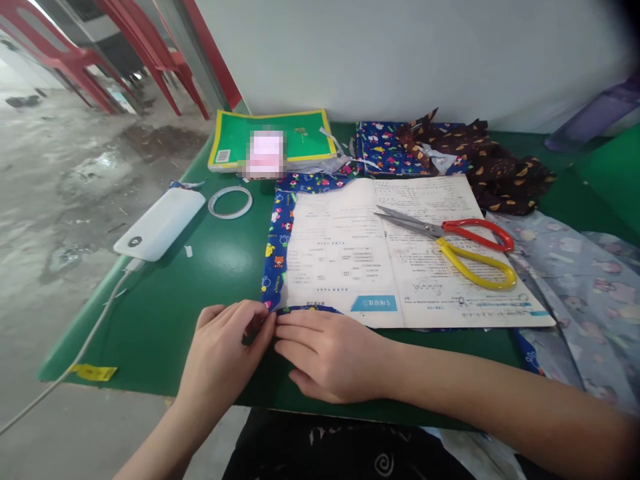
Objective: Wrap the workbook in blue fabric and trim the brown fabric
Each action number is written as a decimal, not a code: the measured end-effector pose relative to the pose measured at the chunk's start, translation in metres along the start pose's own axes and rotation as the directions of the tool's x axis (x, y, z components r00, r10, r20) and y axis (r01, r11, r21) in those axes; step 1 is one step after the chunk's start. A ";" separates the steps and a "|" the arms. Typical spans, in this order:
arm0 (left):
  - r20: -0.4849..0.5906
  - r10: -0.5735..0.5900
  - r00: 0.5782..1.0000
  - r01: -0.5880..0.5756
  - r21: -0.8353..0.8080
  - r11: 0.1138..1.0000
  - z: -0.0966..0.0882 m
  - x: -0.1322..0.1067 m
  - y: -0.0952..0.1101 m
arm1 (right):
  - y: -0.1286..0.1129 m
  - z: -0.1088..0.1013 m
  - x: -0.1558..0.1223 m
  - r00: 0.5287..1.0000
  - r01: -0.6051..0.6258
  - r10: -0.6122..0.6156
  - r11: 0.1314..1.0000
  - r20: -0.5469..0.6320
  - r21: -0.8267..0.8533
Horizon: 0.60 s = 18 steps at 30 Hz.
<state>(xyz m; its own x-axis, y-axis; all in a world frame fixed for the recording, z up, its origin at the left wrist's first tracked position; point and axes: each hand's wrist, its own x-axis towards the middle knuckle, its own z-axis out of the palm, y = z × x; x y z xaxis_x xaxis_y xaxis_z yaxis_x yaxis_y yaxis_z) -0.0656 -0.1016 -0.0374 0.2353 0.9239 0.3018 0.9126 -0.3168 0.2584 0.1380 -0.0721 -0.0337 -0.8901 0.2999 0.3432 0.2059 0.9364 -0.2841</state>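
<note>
An open book (340,240) with printed pages lies on a blue patterned fabric (274,260), which is folded over the book's left and far edges. At the near left corner, my left hand (227,343) pinches the fabric between thumb and fingers. Right beside it, my right hand (335,353) is closed over the near edge, its fingertips pressed together on the fabric and almost touching my left thumb. What lies under the fingertips is partly hidden. Scissors (440,233) with one red and one yellow handle rest across the right page, blades slightly apart.
On the green table (170,320) are a white power bank (160,223) with a cable, a tape roll (230,203) and a green book (295,133) bearing a blurred item. Brown fabric (505,160) and pale patterned fabric (585,267) lie right. Red chairs (145,53) stand beyond.
</note>
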 end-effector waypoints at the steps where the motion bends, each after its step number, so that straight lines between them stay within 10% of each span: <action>1: -0.002 0.006 1.000 -0.006 0.008 1.000 0.000 0.000 0.000 | -0.001 0.000 0.000 1.000 -0.011 0.010 1.000 -0.019 -0.018; 18: -0.061 0.112 0.992 -0.100 0.172 0.980 0.004 -0.003 0.007 | 0.007 0.003 -0.005 0.989 -0.148 0.148 0.968 0.017 0.200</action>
<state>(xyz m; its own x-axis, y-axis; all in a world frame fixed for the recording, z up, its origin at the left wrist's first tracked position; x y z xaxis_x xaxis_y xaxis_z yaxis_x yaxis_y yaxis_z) -0.0586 -0.1062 -0.0399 0.3149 0.8678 0.3844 0.9283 -0.3660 0.0656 0.1429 -0.0681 -0.0403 -0.8567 0.4318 0.2822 0.2499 0.8260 -0.5053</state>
